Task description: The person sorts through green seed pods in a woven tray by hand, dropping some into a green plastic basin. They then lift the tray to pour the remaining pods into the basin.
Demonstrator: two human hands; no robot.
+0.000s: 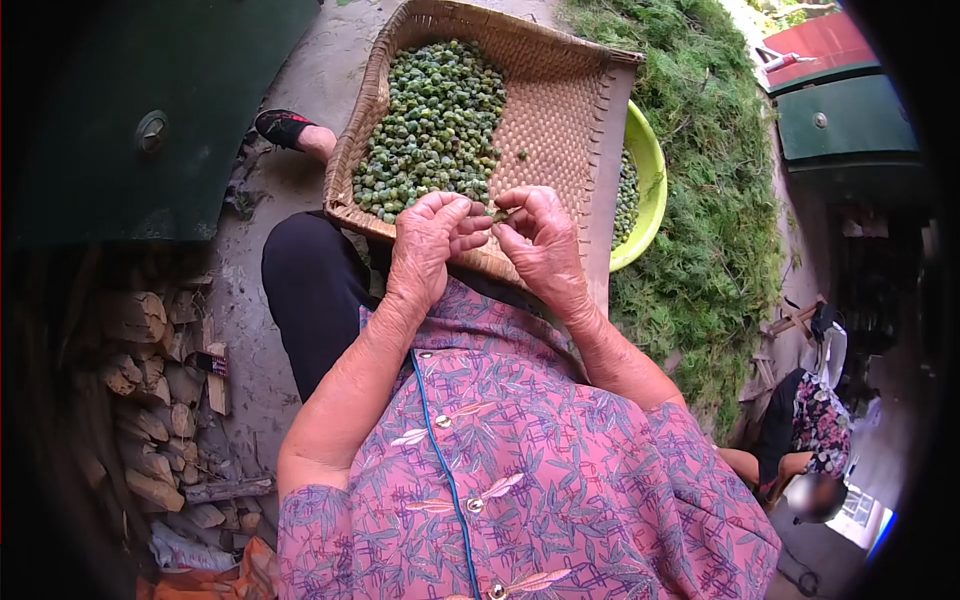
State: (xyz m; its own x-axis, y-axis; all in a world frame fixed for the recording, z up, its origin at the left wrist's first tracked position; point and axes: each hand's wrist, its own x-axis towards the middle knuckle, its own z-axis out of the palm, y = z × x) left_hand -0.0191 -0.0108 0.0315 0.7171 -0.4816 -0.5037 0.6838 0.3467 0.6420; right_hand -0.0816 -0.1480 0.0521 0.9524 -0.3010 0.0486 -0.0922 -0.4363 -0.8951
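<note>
Over the woven tray [560, 110], both hands [487, 235] pinch one small green pod [499, 213] between their fingertips.

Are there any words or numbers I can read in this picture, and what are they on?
None: no word, number or sign can be read.
Woven tray of green pods: no writing.
Yellow-green bowl: no label.
Small packet by the firewood: too small and blurred to read.
</note>
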